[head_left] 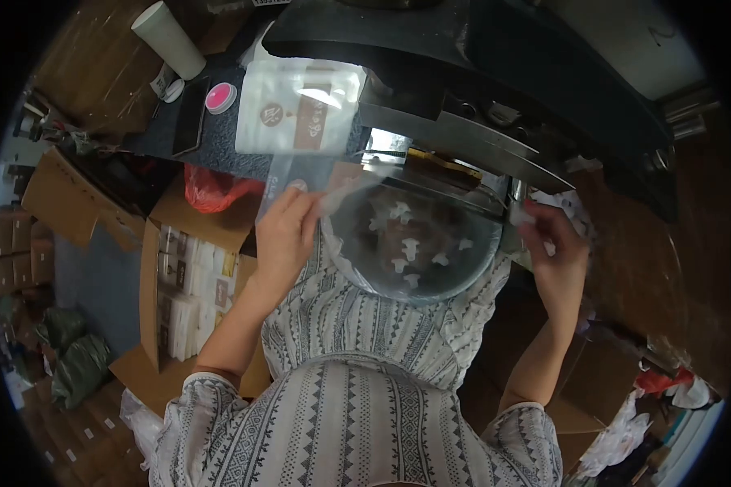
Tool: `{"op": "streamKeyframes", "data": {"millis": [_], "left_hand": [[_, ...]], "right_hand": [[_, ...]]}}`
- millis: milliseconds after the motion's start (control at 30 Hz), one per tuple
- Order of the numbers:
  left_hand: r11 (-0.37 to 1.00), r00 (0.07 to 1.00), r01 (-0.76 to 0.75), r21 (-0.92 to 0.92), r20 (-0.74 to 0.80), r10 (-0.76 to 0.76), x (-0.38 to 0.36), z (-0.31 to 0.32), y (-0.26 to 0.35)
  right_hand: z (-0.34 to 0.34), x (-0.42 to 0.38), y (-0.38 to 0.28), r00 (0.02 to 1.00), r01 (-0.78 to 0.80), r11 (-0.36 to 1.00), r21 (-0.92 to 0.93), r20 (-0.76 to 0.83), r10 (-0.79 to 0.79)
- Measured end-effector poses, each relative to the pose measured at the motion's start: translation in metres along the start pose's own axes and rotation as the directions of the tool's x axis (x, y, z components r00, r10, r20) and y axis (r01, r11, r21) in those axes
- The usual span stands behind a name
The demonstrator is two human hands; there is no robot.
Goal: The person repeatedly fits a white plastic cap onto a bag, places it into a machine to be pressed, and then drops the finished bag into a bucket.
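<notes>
My left hand [284, 235] is closed on a clear plastic pouch [294, 180], whose edge stretches blurred toward the right over a round basin [357, 282]. On my lap rests that basin, with several small white cut-out pieces [410, 247] scattered in it. To the right of its rim, my right hand [559, 252] pinches a small white piece [521, 214] between thumb and fingertips. Its exact kind is too small to tell. Just above the basin stands a dark machine [512, 89] with a metal bar [487, 138] along its front.
Printed pouches [296, 105] lie on the blue-grey cloth, beside a pink-topped tub [221, 97], a phone [191, 118] and a white cup [169, 39]. An open cardboard box [149, 284] at my left holds upright packets [185, 321]. A red plastic bag [211, 191] hangs above it.
</notes>
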State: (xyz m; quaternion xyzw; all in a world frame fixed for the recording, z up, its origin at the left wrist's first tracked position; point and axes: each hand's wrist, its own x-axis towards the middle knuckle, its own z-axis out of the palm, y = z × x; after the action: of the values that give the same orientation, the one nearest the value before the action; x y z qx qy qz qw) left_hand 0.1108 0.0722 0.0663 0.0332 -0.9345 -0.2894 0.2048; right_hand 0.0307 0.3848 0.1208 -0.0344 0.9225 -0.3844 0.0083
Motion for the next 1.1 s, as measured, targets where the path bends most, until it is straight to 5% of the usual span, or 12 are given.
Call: {"op": "streamKeyframes", "data": {"millis": [67,167,400,467,533,600,700,733,800,867,967,1100], "left_hand": [[1.0,1.0,-0.029,-0.011,0.011,0.029,0.0,0.001,0.016],[0.995,0.995,-0.09,-0.043,0.044,0.092,0.001,0.0,0.026],[0.942,0.928,-0.2,-0.268,0.256,0.27,-0.009,0.018,0.029],[0.933,0.902,-0.156,-0.324,0.338,0.268,-0.001,0.026,0.033],[0.921,0.87,-0.113,-0.372,0.411,0.273,0.01,0.039,0.036],[0.541,0.655,0.685,-0.488,0.737,-0.165,0.02,0.058,0.037],[0.398,0.622,0.758,-0.516,0.757,-0.202,0.047,0.073,0.037],[0.398,0.619,0.76,-0.514,0.759,-0.202,0.048,0.073,0.042],[0.301,0.597,0.797,-0.524,0.76,-0.258,0.052,0.07,0.05],[0.292,0.589,0.802,-0.521,0.771,-0.24,0.051,0.068,0.05],[0.381,0.605,0.774,-0.506,0.768,-0.208,0.05,0.065,0.047],[0.573,0.639,0.684,-0.451,0.75,-0.173,0.049,0.049,0.028]], "right_hand": [[0.015,-0.006,-0.019,0.913,0.38,0.895,0.236,0.06,-0.403],[0.033,-0.007,-0.039,0.757,0.644,0.757,0.11,0.051,-0.651],[0.041,-0.005,-0.037,0.769,0.528,0.81,0.254,0.263,-0.583],[0.039,-0.002,-0.036,0.855,0.293,0.913,0.284,0.349,-0.383],[0.042,-0.002,-0.03,0.912,0.307,0.917,0.256,0.197,-0.36],[0.038,-0.003,-0.025,0.944,0.313,0.923,0.225,0.037,-0.329],[0.02,-0.018,-0.016,0.95,0.279,0.913,0.299,0.053,-0.308],[0.01,-0.031,-0.017,0.948,0.158,0.933,0.323,0.214,-0.235],[-0.006,-0.051,-0.006,0.801,-0.074,0.968,0.242,0.592,-0.087],[-0.015,-0.076,0.022,0.445,-0.165,0.983,0.075,0.896,0.006],[0.007,-0.125,0.062,-0.146,-0.136,0.987,0.086,0.984,-0.106],[0.003,-0.164,0.071,0.046,-0.506,0.842,0.19,0.98,-0.194]]}}
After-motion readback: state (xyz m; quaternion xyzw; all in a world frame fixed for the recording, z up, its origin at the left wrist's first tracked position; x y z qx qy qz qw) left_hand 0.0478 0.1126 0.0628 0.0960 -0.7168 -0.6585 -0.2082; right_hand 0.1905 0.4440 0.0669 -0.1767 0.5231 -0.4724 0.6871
